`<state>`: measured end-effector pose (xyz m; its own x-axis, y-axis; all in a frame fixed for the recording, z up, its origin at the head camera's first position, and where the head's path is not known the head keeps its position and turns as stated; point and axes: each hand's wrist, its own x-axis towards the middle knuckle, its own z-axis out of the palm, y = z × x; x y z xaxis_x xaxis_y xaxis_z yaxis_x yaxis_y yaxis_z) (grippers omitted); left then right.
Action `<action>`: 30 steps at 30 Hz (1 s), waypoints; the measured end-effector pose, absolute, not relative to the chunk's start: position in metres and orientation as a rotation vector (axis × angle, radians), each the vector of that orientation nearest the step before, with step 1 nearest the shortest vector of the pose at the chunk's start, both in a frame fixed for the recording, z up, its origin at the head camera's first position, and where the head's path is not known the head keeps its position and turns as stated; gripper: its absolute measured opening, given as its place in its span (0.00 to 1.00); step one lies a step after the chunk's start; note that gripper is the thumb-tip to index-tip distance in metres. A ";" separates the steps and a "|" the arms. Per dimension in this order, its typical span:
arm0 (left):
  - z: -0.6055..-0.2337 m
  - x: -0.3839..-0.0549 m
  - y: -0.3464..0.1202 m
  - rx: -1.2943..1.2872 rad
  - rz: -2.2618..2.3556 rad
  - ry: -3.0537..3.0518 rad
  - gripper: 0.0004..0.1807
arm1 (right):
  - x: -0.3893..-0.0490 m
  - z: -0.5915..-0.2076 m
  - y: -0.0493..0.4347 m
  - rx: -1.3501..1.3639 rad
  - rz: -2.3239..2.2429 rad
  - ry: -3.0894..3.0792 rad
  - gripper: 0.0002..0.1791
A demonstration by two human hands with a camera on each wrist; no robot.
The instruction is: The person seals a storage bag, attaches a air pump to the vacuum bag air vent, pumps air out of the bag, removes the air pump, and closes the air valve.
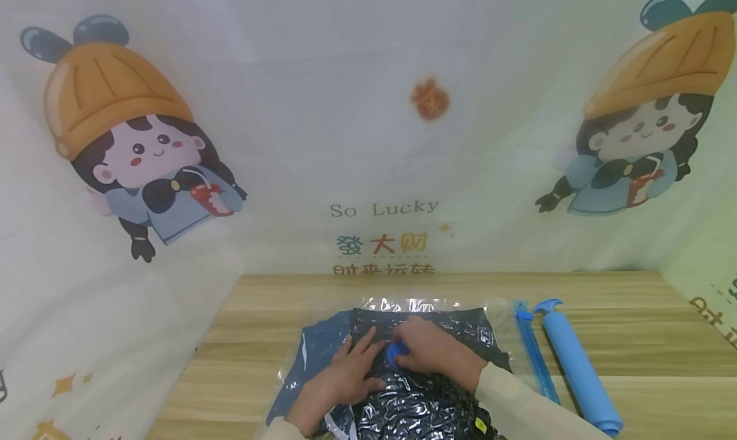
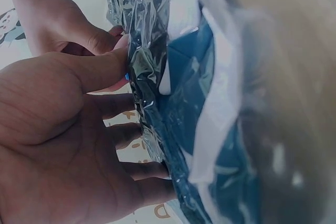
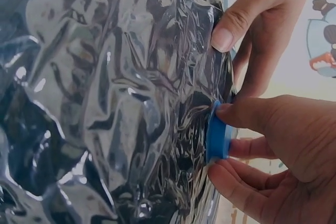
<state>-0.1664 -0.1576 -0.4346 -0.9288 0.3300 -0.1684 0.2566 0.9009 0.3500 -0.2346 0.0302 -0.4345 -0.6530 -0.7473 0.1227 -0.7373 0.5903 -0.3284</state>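
Note:
A clear plastic vacuum storage bag (image 1: 423,395) lies in front of me, packed with dark and blue clothes, its film wrinkled and shiny. On its upper face sits a round blue valve cap (image 3: 217,135). My right hand (image 1: 428,347) pinches this cap between thumb and fingers, as the right wrist view shows up close. Just left of the cap, my left hand (image 1: 348,373) rests on the bag with its fingers spread. In the left wrist view, the fingertips of the left hand (image 2: 68,135) touch the wrinkled film.
A blue hand pump (image 1: 581,366) lies on the wooden table (image 1: 650,337) to the right. Between it and the clothes, a blue strip (image 1: 535,350) with a small slider runs along the bag's right side. A printed cloth (image 1: 322,126) hangs behind the table.

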 end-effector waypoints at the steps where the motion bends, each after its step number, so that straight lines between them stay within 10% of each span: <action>1: -0.434 -0.166 -0.158 0.451 0.483 2.845 0.38 | -0.234 -0.434 0.030 -1.288 -0.551 2.789 0.15; 30: -0.431 -0.167 -0.164 0.512 0.752 2.857 0.38 | -0.222 -0.418 0.084 -1.275 -0.807 2.839 0.28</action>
<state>-0.1672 -0.1636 -0.4306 -0.9317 0.3597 -0.0510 0.2879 0.8167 0.5002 -0.2223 0.0837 -0.4181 -0.6834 -0.6808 0.2638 -0.7177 0.5603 -0.4134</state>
